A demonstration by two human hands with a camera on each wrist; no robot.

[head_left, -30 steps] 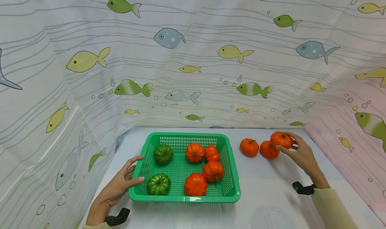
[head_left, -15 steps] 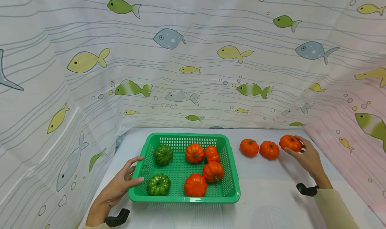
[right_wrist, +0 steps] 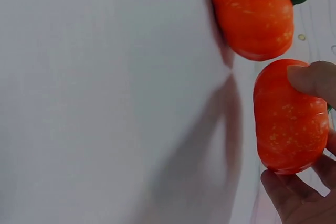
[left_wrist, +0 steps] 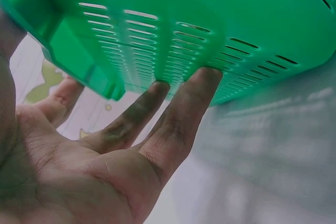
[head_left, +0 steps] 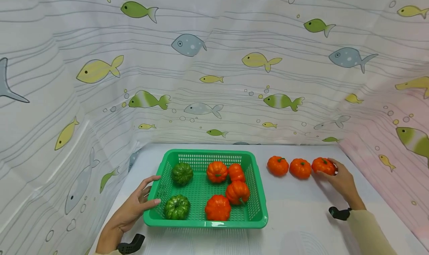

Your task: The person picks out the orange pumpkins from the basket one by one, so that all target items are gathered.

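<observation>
At the right end of a row of orange pumpkins, my right hand [head_left: 343, 180] holds a pumpkin [head_left: 323, 166] between thumb and fingers. The right wrist view shows the thumb on one side of this pumpkin [right_wrist: 290, 119] and fingertips on the other, with a neighbouring pumpkin [right_wrist: 254, 14] just apart from it. My left hand [head_left: 131, 206] is at the left side of the green basket [head_left: 206, 223], thumb and fingers spread along its rim. In the left wrist view, fingertips of the left hand [left_wrist: 121, 150] touch the slotted wall of the basket [left_wrist: 252, 14].
Inside the basket lie two green pumpkins [head_left: 182, 173] [head_left: 177, 207] and several orange ones [head_left: 218, 208]. Two more orange pumpkins [head_left: 277, 166] [head_left: 300, 169] sit on the white table [head_left: 288, 221] to its right. A fish-patterned sheet [head_left: 234, 87] encloses the back and sides.
My right hand has moved the held pumpkin rightward from above the middle pumpkin and lowered it beside that one. The left hand stays at the basket.
</observation>
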